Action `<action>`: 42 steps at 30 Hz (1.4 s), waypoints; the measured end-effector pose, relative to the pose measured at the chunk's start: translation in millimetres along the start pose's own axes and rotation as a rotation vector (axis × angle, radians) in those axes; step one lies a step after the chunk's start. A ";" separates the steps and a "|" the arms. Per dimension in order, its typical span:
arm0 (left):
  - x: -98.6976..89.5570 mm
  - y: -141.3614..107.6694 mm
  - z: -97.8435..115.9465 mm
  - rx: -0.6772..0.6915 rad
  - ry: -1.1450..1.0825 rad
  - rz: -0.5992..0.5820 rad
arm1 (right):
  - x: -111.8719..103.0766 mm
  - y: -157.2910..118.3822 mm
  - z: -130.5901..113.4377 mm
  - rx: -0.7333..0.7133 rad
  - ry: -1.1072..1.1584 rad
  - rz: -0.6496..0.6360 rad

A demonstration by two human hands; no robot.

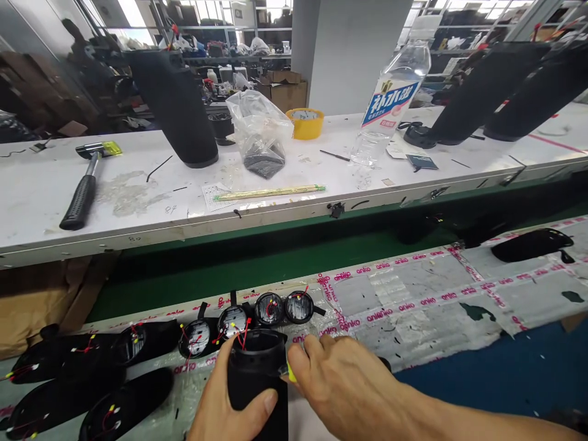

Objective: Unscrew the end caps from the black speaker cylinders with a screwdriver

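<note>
A black cylindrical housing [257, 386], open at the top, stands upright at the bottom centre. Red wires [244, 335] stick out of its opening. My left hand [229, 398] is wrapped around it from the left, thumb across the front. On the right side, my right hand [340, 380] is closed on a yellow-handled utility knife [291, 372], mostly hidden by the fingers. Its short grey tip is at the housing's side, just below the rim. Just behind the housing lie several round black parts [269, 309] with clear faces and red wires.
More black housings [128, 404] lie at the lower left. On the white bench [138, 184] are a hammer [85, 190], a standing black housing [177, 110], a plastic bag [260, 128], yellow tape [307, 125] and a bottle [390, 92]. Another housing [528, 245] lies right.
</note>
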State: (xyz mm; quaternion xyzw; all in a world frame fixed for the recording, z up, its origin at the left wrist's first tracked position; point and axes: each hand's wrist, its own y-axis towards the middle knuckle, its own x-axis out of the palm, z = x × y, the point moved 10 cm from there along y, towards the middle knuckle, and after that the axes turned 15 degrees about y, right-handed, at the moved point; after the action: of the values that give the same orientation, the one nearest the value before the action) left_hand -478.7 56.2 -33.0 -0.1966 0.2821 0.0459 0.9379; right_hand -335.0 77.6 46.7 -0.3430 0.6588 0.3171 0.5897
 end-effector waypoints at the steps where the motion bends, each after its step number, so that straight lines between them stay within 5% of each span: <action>1: 0.2 0.4 -0.8 0.003 0.017 0.003 | 1.0 -0.3 0.4 0.000 0.002 -0.006; 6: -0.8 2.3 -1.0 -0.014 0.107 0.025 | 12.0 -2.4 2.7 -0.037 0.067 -0.044; 11: 5.4 3.3 11.5 -0.012 -0.111 -0.049 | 18.0 4.5 5.4 -0.096 0.210 -0.093; 16: 28.2 -8.2 12.6 -0.196 -0.664 -0.237 | 7.5 8.3 45.9 0.207 0.696 0.010; 19: 29.4 -13.3 8.0 -0.270 -0.731 -0.233 | 8.7 1.5 62.1 0.355 0.835 0.030; 24: 25.0 -7.0 5.2 -0.201 -0.709 -0.268 | 20.5 -3.8 57.4 0.381 0.825 -0.108; 30: 24.3 -3.7 -3.8 -0.184 -0.742 -0.336 | 10.6 -4.1 47.8 0.266 0.796 -0.032; 37: 22.6 -2.9 32.6 0.007 -0.663 -0.407 | 7.6 0.4 28.4 0.085 0.586 0.028; 42: 16.7 0.0 35.9 0.039 -0.622 -0.340 | 0.6 1.6 22.5 0.033 0.494 0.028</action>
State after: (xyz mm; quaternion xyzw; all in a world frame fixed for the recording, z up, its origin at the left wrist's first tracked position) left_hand -446.4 69.9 -14.8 -0.1995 -0.0531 -0.0584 0.9767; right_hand -323.7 97.0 43.7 -0.3912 0.7929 0.2212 0.4117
